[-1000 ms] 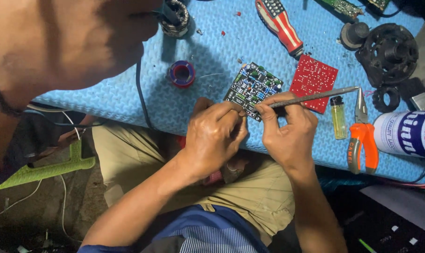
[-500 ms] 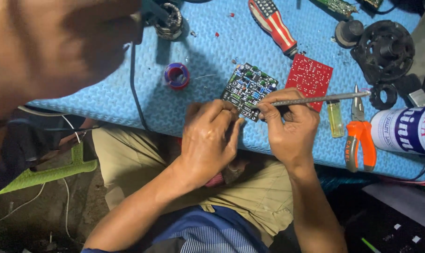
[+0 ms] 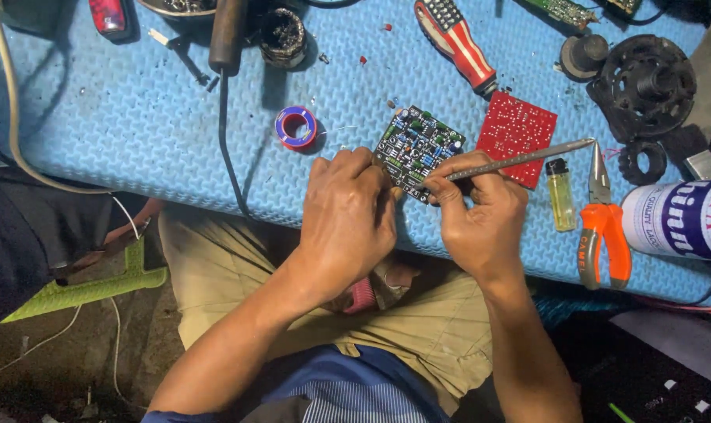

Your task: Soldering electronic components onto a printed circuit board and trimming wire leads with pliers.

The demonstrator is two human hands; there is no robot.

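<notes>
A small green circuit board [image 3: 419, 147] crowded with components lies tilted on the blue foam mat [image 3: 120, 133], near its front edge. My left hand [image 3: 347, 215] grips the board's near-left edge with fingers curled. My right hand [image 3: 481, 219] pinches grey metal tweezers [image 3: 528, 159]; their tip end meets the board's near-right edge and the long end points right. The two hands almost touch over my lap.
Close by are a red circuit board [image 3: 517, 133], a yellow lighter [image 3: 560, 205], orange-handled pliers [image 3: 604, 231] and a white spray can [image 3: 676, 219]. A solder spool [image 3: 296, 127], a soldering iron [image 3: 228, 31], a red-white screwdriver [image 3: 459, 41] and black round parts [image 3: 644, 78] lie farther back.
A large arm that filled the upper left has gone out of view, and the soldering iron now lies on the mat. My hands stay at the green board.
</notes>
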